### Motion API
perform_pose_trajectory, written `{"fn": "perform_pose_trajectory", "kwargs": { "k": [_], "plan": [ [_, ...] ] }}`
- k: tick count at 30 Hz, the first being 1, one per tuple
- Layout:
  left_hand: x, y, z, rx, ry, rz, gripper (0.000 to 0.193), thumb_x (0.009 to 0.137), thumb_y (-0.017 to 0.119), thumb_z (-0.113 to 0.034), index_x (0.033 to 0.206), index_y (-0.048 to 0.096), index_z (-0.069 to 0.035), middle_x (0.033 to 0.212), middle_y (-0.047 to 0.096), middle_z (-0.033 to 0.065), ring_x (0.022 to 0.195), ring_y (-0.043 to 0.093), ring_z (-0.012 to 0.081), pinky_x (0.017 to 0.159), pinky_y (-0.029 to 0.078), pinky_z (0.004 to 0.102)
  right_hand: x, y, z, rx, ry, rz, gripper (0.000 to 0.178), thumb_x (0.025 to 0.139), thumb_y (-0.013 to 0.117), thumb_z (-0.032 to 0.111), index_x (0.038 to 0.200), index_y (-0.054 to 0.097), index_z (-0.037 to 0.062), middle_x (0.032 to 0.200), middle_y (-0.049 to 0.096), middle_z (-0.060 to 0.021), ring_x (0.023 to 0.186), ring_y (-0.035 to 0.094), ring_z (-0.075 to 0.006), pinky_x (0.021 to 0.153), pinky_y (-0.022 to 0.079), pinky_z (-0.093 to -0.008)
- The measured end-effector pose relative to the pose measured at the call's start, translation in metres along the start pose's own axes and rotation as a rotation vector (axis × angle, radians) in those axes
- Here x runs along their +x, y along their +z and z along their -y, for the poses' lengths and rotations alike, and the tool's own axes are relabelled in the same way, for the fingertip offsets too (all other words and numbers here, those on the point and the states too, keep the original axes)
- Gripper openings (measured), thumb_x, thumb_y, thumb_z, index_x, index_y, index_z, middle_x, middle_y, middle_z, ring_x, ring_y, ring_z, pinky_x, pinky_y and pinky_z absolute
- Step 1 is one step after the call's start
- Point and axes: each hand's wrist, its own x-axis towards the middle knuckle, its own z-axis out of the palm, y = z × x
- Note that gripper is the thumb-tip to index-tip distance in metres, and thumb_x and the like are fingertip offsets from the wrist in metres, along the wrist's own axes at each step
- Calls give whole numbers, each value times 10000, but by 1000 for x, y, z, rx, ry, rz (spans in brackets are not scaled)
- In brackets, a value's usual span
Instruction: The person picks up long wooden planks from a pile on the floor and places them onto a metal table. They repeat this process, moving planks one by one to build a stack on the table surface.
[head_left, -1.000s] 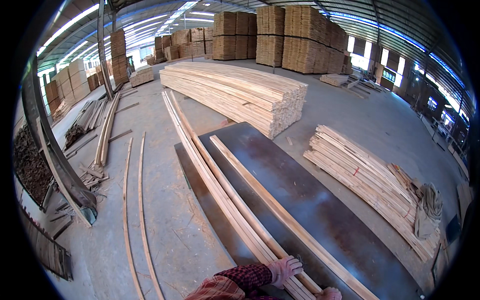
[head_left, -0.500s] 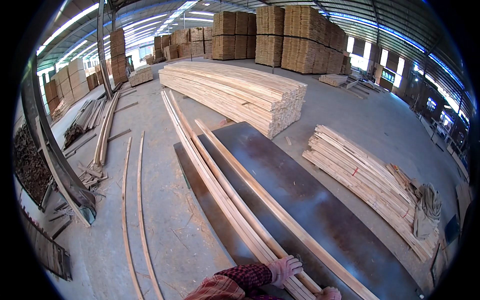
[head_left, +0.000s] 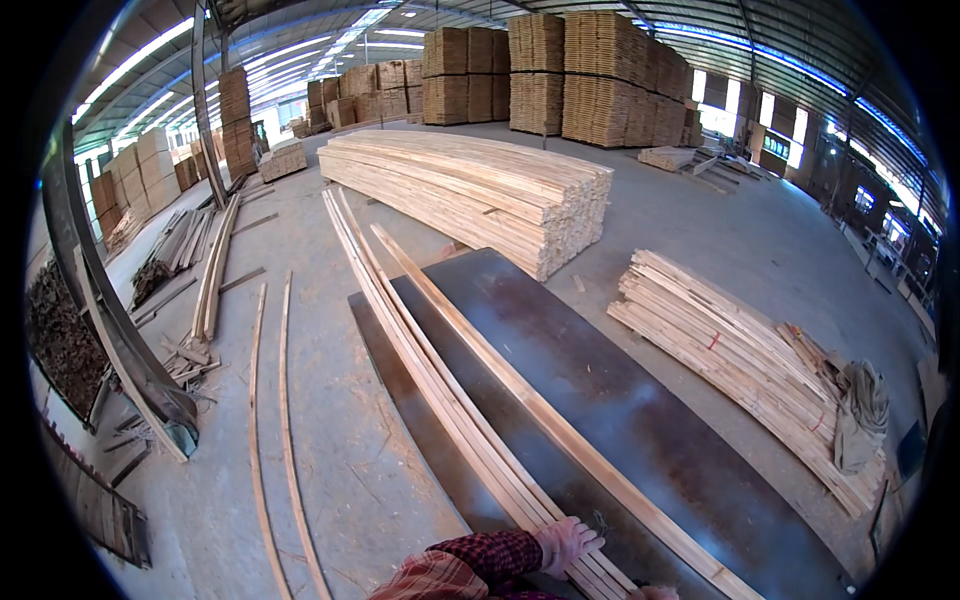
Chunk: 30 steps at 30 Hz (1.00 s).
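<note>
My left hand (head_left: 562, 546), pinkish and seemingly gloved below a dark red checked sleeve, is closed over the near part of a narrow row of long pale wooden strips (head_left: 440, 408). These strips lie side by side on a dark, smooth tabletop (head_left: 620, 430). At the lower edge only the top of my right hand (head_left: 655, 593) shows, by the near ends of the strips; its fingers are hidden. One single wooden strip (head_left: 560, 430) lies apart, to the right of the row, running lengthwise over the tabletop.
A large stack of pale lumber (head_left: 460, 190) stands beyond the table. To the right lies a lower pile of strips (head_left: 730, 360) with a grey cloth (head_left: 860, 415) on it. Two thin strips (head_left: 287, 420) lie on the floor at left, near a steel post (head_left: 130, 320).
A strip that stood slightly apart has closed up against the row under my left hand. The single strip's far end has shifted left. My right hand has dropped lower, mostly out of view.
</note>
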Motion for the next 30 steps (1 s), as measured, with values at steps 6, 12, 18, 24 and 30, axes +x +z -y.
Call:
{"fn": "perform_pose_trajectory", "kwargs": {
  "k": [6,12,18,24,30],
  "plan": [
    [1,-3,-2,33,-12,28,1013,693,778,-614,1467,497,-24,1256,621,102,1147,594,258,951,439,381,-7,17,-5,16,-16,-46,242,934,689,354,979,798,143,907,743,-189,881,698,-418,777,552,-533],
    [5,-3,0,38,-6,68,863,674,780,-611,1308,571,-64,1180,633,87,1091,594,238,921,426,372,-8,28,-10,37,-44,-138,264,934,696,373,959,792,128,902,745,-177,863,692,-412,780,549,-521],
    [6,7,4,45,50,-29,842,655,776,-591,1282,581,-63,1179,634,95,1110,586,255,1000,390,392,-9,46,-19,35,1,-111,335,941,690,447,976,781,126,945,749,-173,903,685,-412,821,542,-515],
    [9,16,6,-25,68,-93,982,640,784,-557,1418,523,-17,1373,566,155,1320,503,306,1157,323,456,-2,37,-14,142,72,-17,400,958,656,495,1008,782,119,997,753,-184,969,690,-420,874,542,-512],
    [7,9,6,-24,87,-105,1083,633,793,-550,1502,460,5,1514,471,193,1453,405,339,1253,224,488,28,-2,-5,188,214,224,514,950,636,571,1111,778,104,1108,755,-202,1091,692,-412,962,533,-489]
  ]
}}
